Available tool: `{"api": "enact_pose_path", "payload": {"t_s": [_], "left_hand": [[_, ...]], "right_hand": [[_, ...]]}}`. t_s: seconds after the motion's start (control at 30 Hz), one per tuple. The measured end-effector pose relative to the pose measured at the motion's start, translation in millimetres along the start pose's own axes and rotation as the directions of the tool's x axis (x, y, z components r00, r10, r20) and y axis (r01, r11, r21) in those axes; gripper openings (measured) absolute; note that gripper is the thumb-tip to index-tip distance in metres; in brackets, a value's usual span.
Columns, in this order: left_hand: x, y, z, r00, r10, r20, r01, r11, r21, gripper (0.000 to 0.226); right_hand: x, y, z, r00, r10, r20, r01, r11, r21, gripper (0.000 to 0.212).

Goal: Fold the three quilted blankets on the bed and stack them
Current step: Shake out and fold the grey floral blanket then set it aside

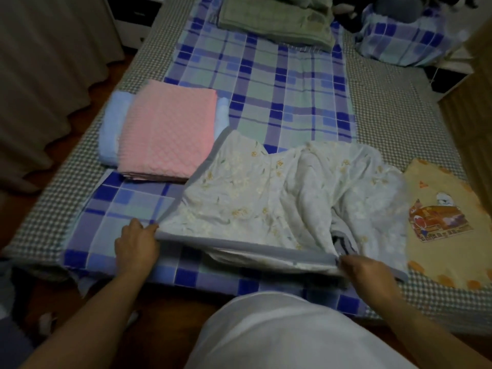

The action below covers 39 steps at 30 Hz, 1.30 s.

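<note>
We stand at the foot of a bed (394, 121) covered in small grey-and-white check, with a blue, green and white plaid sheet (269, 83) spread down its middle. A pleated curtain (45, 62) hangs along the left side above a dark wood floor (170, 304). Our left hand (137, 245) pinches the near left corner of a pale floral blanket (266, 193) edged in grey binding, while our right hand (366, 271) grips the same near edge farther right; the blanket lies rumpled across the near part of the bed. To its left a folded pink quilted blanket (167, 131) rests on top of a folded light blue blanket (109, 129). A yellow cartoon-print cloth (450, 217) lies just beside the floral blanket on the right; the writing under its picture is too blurred to read. A folded green blanket (277, 22) sits at the far end, near a plaid pillow (404, 43).
</note>
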<state>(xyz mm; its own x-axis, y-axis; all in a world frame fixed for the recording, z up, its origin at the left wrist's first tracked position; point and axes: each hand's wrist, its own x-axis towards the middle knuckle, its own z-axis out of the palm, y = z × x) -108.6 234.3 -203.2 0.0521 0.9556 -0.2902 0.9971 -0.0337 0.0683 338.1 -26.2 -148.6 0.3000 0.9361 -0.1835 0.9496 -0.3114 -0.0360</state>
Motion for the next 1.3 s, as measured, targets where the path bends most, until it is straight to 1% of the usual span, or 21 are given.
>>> {"api": "enact_pose_path", "payload": {"t_s": [0.03,0.07,0.1,0.17,0.2,0.23,0.27,0.3,0.37,0.4,0.43,0.5,0.53,0.6,0.67,0.73,0.8,1.03,1.13,1.2,1.3], "left_hand": [[-2.5,-0.4,4.4,0.991,-0.125,0.051,0.131,0.981,-0.14,0.036],[-3.6,0.1,5.9,0.945,-0.266,0.189,0.317,0.887,-0.335,0.04],[-4.5,0.9,8.1,0.863,-0.331,0.381,0.498,0.677,-0.542,0.037],[-11.5,5.8,8.6,0.714,-0.157,0.683,0.695,0.04,-0.718,0.021],[-18.0,11.8,4.8,0.708,-0.076,0.702,0.681,-0.186,-0.708,0.021],[-25.5,23.5,-5.7,0.734,-0.046,0.678,0.641,-0.282,-0.714,0.024],[-34.2,37.2,-18.2,0.794,-0.057,0.605,0.577,-0.24,-0.781,0.027],[-43.5,50.7,-28.4,0.876,-0.101,0.472,0.462,-0.106,-0.88,0.029],[-63.1,75.5,-46.6,0.997,-0.033,0.063,0.071,0.358,-0.931,0.037],[-72.4,86.7,-50.5,0.986,0.129,-0.103,-0.154,0.489,-0.859,0.038],[-79.8,98.3,-50.9,0.928,0.31,-0.207,-0.35,0.535,-0.769,0.035],[-93.5,125.7,-49.9,0.78,0.57,-0.257,-0.573,0.488,-0.658,0.031],[-100.8,141.8,-53.8,0.747,0.624,-0.23,-0.582,0.447,-0.679,0.035],[-113.9,168.4,-70.4,0.809,0.572,-0.138,-0.377,0.324,-0.868,0.05],[-116.7,177.6,-81.6,0.884,0.466,0.028,0.038,-0.013,-0.999,0.06],[-111.5,174.3,-80.1,0.895,0.408,0.178,0.322,-0.316,-0.892,0.061],[-108.4,172.6,-74.6,0.879,0.373,0.298,0.448,-0.427,-0.786,0.051],[-118.8,180.9,-67.1,0.877,0.303,0.374,0.466,-0.339,-0.818,0.049],[-124.7,180.6,-69.2,0.868,0.38,0.32,0.449,-0.322,-0.834,0.054],[-129.2,178.6,-71.2,0.869,0.395,0.299,0.406,-0.225,-0.886,0.053],[-126.3,173.1,-70.8,0.887,0.294,0.357,0.409,-0.14,-0.901,0.031]], "right_hand": [[-7.6,3.5,10.4,0.998,-0.028,0.049,0.03,0.998,-0.048,0.014],[-12.2,4.1,17.4,0.993,-0.051,0.107,0.062,0.994,-0.094,0.016],[-14.1,1.0,19.9,0.98,-0.078,0.183,0.101,0.988,-0.117,0.015],[-9.3,-8.7,21.3,0.908,-0.146,0.392,0.21,0.969,-0.126,0.008],[-2.7,-15.5,20.4,0.837,-0.178,0.517,0.274,0.955,-0.115,0.014],[5.5,-20.6,19.6,0.768,-0.175,0.616,0.304,0.946,-0.111,0.017],[13.5,-25.6,18.3,0.738,-0.173,0.652,0.311,0.945,-0.101,0.018],[22.0,-29.7,14.2,0.746,-0.182,0.64,0.304,0.949,-0.084,0.019],[41.1,-39.3,-8.8,0.859,-0.211,0.466,0.25,0.968,-0.022,0.027],[49.8,-48.3,-26.2,0.908,-0.216,0.358,0.208,0.976,0.061,0.031],[58.0,-62.3,-46.5,0.941,-0.224,0.254,0.183,0.967,0.175,0.034],[69.3,-101.0,-82.6,0.944,-0.285,0.169,0.201,0.898,0.391,0.04],[71.4,-121.0,-94.7,0.933,-0.322,0.162,0.213,0.854,0.474,0.045],[71.2,-143.5,-97.5,0.933,-0.328,0.149,0.174,0.772,0.611,0.049],[70.0,-145.6,-90.5,0.966,-0.224,0.132,0.061,0.69,0.721,0.044],[67.1,-141.3,-86.1,0.975,-0.167,0.148,-0.008,0.635,0.773,0.038],[61.1,-144.3,-80.8,0.966,-0.193,0.169,-0.01,0.628,0.778,0.037],[51.9,-161.2,-68.8,0.988,-0.124,0.095,0.03,0.744,0.667,0.07],[49.3,-163.5,-70.1,0.978,-0.172,0.12,0.069,0.804,0.591,0.065],[49.3,-164.7,-71.1,0.971,-0.205,0.125,0.095,0.808,0.582,0.061],[48.9,-166.9,-74.3,0.964,-0.218,0.154,0.07,0.763,0.643,0.046]]}}
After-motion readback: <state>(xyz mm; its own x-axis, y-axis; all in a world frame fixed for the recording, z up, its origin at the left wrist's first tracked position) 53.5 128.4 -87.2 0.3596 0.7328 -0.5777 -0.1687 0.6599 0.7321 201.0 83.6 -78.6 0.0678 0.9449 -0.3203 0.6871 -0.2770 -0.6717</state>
